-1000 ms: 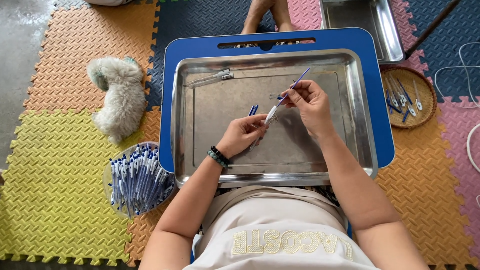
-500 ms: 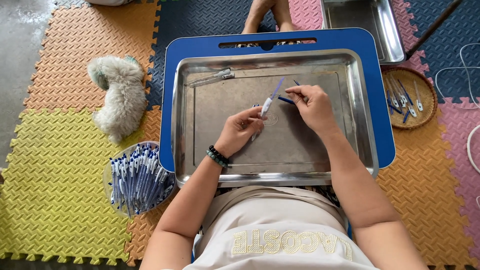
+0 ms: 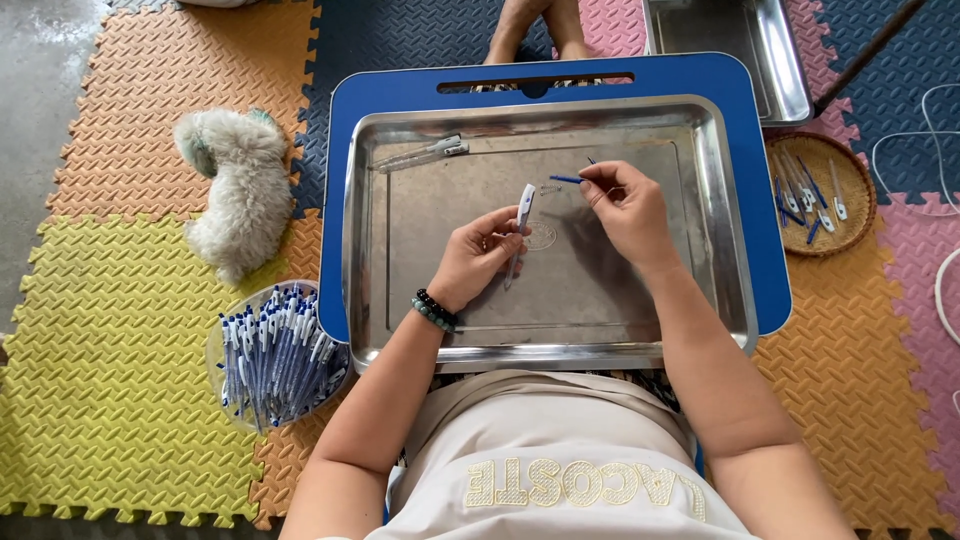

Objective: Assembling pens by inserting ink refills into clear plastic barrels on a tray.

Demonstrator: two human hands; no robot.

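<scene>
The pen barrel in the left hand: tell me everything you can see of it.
The pen barrel is a slim white tube, plastic by its look, with a bluish tint near its upper end. It stands tilted, top end up and slightly right, lower end hidden in the fingers of the left hand, which pinches it above the steel tray. The right hand is apart from it.

Tray floor: we see the steel tray [image 3: 400, 290] mostly bare near our hands.
Far-left corner: a clear pen barrel [image 3: 420, 155] lies there.
Sides: raised tray rims hem us in.
</scene>
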